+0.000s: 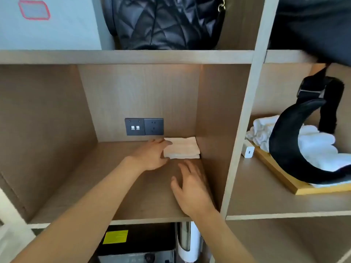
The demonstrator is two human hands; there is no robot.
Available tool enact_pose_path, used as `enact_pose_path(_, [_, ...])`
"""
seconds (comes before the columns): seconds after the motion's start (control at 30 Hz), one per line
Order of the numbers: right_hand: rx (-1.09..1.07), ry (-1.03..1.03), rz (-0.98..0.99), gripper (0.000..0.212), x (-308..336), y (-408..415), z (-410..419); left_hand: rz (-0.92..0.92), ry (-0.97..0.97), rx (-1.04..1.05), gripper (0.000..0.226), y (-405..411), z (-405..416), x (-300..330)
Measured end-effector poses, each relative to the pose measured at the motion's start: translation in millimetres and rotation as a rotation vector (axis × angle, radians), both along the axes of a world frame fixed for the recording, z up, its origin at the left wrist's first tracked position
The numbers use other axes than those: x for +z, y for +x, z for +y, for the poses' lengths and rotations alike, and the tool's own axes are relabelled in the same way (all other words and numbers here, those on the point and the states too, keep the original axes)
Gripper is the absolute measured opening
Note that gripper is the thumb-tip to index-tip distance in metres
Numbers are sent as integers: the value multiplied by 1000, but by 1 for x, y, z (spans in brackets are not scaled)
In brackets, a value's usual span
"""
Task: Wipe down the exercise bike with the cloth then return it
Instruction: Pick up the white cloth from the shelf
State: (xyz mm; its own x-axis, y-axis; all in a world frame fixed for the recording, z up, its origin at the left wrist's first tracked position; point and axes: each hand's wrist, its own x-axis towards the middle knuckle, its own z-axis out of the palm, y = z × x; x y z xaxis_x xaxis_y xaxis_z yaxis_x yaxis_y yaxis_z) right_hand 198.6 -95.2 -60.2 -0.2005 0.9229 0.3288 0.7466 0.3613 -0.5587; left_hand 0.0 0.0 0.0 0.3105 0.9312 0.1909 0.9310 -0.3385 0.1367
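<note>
Right at the back of the middle compartment, the cloth [181, 148] lies folded flat in a neat pale stack on the shelf [95, 186], tucked into the rear right corner where the back panel meets the side wall. Its left edge is met by the left hand [152, 155], whose fingers reach forward fairly straight; the fingertips rest on or just at the top left of the cloth, and the thumb lies near the front left corner, so the hand touches rather than grips it. The right hand [190, 188] is spread flat just in front of the cloth, fingers wide and pointing toward it, apart from its front edge; whether the palm presses on the shelf cannot be told. Both bare forearms come up from the bottom of the view. On the back panel, just above and to the left of the cloth, sits a dark switch and socket plate [144, 126]. In the compartment above stands a black quilted bag [165, 23], with a pale box [47, 23] bearing a red-outlined label to its left. The compartment to the right holds a wooden tray [281, 175] with rolled white towels [313, 141], a black curved object [284, 141] draped across them, and a small white block [247, 151] near the tray's left end. Below the shelf, a dark appliance with a yellow sticker [115, 236] and a white cylinder [190, 243] show.
</note>
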Motion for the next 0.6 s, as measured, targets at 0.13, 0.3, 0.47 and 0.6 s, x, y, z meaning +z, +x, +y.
enact_pose_path(0.13, [-17,-7,6,63,2,1,5,-40,-133,34,48,7,21,-10])
enact_pose_path(0.3, [-12,-5,-4,59,-1,1,8,-111,-102,3,27,9,23,-20])
enact_pose_path(0.47, [-15,35,-65,54,0,1,6,-168,-89,-19,19,3,-12,-24])
enact_pose_path(0.6, [30,77,-63,51,3,2,1,-247,-113,-35,17,-5,-63,-29])
